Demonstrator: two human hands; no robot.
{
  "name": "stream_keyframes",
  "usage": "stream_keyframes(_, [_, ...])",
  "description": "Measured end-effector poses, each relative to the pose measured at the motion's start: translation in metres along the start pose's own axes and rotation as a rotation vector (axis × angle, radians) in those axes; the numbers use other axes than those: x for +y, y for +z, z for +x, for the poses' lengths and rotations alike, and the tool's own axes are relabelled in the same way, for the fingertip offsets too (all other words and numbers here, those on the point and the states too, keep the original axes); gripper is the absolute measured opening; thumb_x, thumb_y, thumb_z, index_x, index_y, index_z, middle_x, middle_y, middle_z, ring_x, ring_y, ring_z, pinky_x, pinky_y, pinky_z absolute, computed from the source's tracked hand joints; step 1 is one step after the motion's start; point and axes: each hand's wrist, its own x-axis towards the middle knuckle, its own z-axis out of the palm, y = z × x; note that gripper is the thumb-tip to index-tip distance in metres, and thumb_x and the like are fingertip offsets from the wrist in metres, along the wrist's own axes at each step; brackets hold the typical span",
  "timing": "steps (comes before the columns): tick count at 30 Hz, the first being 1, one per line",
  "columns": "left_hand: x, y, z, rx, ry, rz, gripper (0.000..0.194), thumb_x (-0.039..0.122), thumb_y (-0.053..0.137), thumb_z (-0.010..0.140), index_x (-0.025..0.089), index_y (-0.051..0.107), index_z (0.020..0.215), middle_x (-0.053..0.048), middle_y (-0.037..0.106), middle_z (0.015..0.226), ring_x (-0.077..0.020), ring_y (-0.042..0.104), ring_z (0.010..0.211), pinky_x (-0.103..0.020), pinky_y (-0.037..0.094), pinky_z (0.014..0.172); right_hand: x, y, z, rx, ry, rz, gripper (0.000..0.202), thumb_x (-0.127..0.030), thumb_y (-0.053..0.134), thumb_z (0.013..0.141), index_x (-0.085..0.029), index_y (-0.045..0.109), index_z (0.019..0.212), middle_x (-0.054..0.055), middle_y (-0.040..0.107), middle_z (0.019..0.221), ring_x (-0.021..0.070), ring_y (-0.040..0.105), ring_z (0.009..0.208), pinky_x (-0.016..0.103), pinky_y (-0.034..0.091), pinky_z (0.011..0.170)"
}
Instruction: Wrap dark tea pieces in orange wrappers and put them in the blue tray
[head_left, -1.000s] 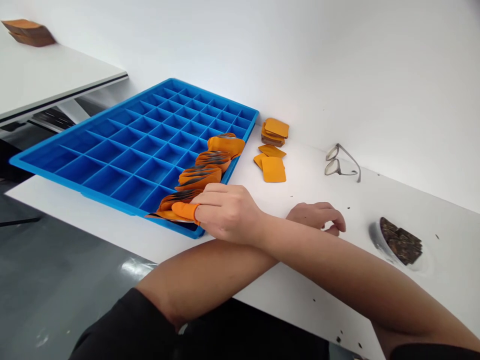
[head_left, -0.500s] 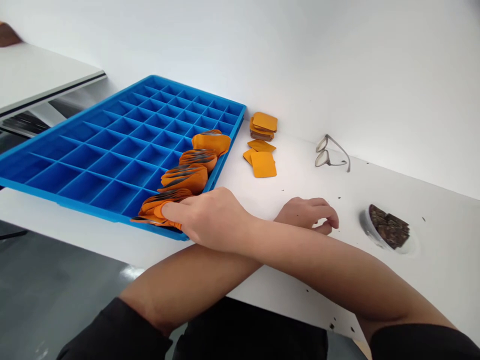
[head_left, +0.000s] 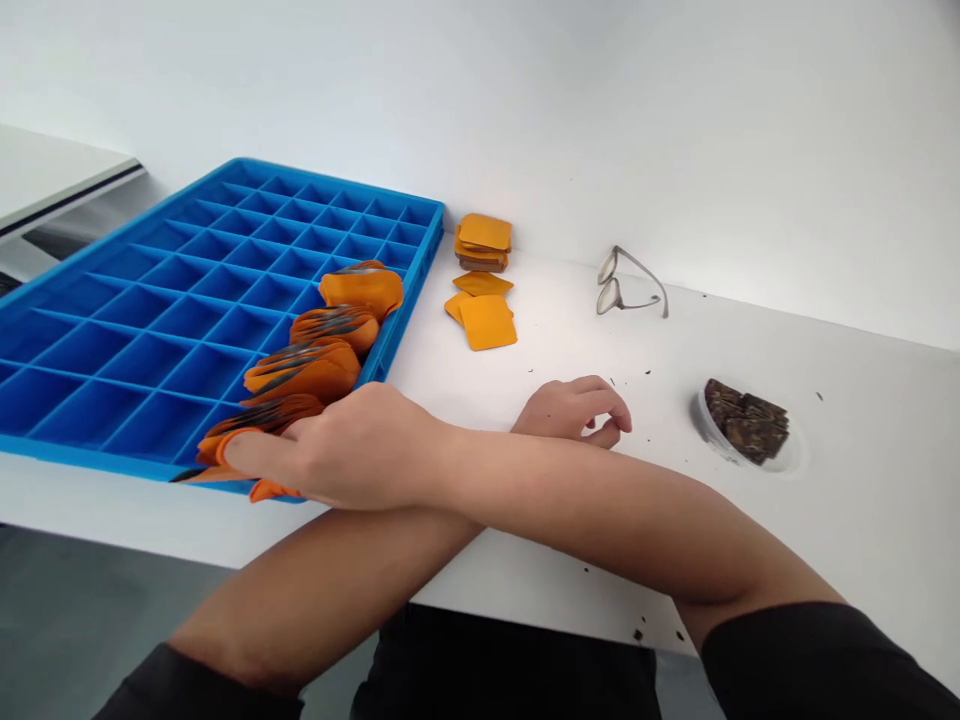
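Note:
My arms cross, the right over the left. My right hand (head_left: 360, 445) is at the near right corner of the blue divided tray (head_left: 161, 462). Its fingers are closed on an orange packet (head_left: 217, 474), beside a fanned bunch of orange packets (head_left: 262, 415) standing in the corner compartment. Part of the grip is hidden behind the hand. Further bunches of orange packets (head_left: 307, 370) fill compartments along the tray's right side. My left hand (head_left: 574, 410) rests over the white table, fingers loosely curled with a gap to the thumb and nothing visible in them.
Flat orange packets (head_left: 489, 322) lie right of the tray, with a small stack (head_left: 484, 235) behind. Eyeglasses (head_left: 630, 285) lie near the wall. A clear round bowl (head_left: 787, 462) holds dark brown pressed pieces (head_left: 746, 420). Dark crumbs dot the table (head_left: 847, 520).
The view has shifted, so the tray and table things sit further left. My right hand remains at the tray corner, where an orange packet tilts out further. My left hand stays loosely curled.

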Motion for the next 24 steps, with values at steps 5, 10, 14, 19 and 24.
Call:
stream_keyframes(5, [0.001, -0.001, -0.002, -0.038, 0.043, 0.123, 0.015, 0.014, 0.058, 0.087, 0.022, 0.07, 0.088, 0.003, 0.071, 0.101, -0.0081, 0.059, 0.075, -0.029, 0.046, 0.087, -0.005, 0.001, -0.006, 0.046, 0.033, 0.058, 0.046, -0.02, 0.019, 0.11, -0.026, 0.058, 0.133, -0.002, 0.069, 0.103, 0.0123, 0.06, 0.082, 0.032, 0.026, 0.054])
stream_keyframes(10, [-0.001, 0.001, -0.002, -0.027, 0.031, 0.121, 0.016, 0.014, 0.056, 0.088, 0.022, 0.07, 0.088, 0.003, 0.07, 0.101, -0.0076, 0.059, 0.076, -0.027, 0.046, 0.085, 0.0, 0.001, -0.007, 0.167, 0.016, 0.132, 0.039, -0.016, 0.029, 0.107, -0.02, 0.064, 0.125, 0.003, 0.061, 0.123, 0.013, 0.06, 0.099, 0.031, 0.032, 0.057])
stream_keyframes(14, [-0.004, 0.002, 0.0, -0.043, 0.017, 0.114, 0.016, 0.014, 0.055, 0.088, 0.021, 0.069, 0.087, 0.001, 0.07, 0.1, -0.0079, 0.06, 0.075, -0.024, 0.048, 0.078, 0.01, 0.004, -0.005, 0.166, 0.033, 0.344, 0.027, -0.023, 0.044, 0.106, -0.019, 0.06, 0.127, 0.004, 0.06, 0.119, 0.0119, 0.058, 0.109, 0.025, 0.037, 0.061])
stream_keyframes(19, [-0.005, 0.001, 0.002, -0.051, 0.009, 0.084, 0.016, 0.013, 0.054, 0.088, 0.02, 0.068, 0.087, 0.001, 0.07, 0.101, -0.0083, 0.061, 0.077, -0.022, 0.049, 0.075, 0.014, 0.003, -0.008, 0.249, 0.011, 0.171, 0.03, -0.012, 0.038, 0.104, -0.017, 0.064, 0.119, 0.005, 0.061, 0.119, 0.0142, 0.056, 0.109, 0.029, 0.034, 0.061])
stream_keyframes(24, [-0.002, 0.0, 0.0, -0.083, 0.028, 0.157, 0.015, 0.013, 0.056, 0.088, 0.021, 0.069, 0.088, 0.002, 0.072, 0.102, -0.0084, 0.062, 0.077, -0.028, 0.045, 0.084, 0.01, 0.001, -0.01, 0.226, 0.052, 0.286, 0.021, -0.017, 0.048, 0.102, -0.015, 0.069, 0.1, 0.002, 0.066, 0.101, 0.0149, 0.057, 0.101, 0.029, 0.033, 0.061])
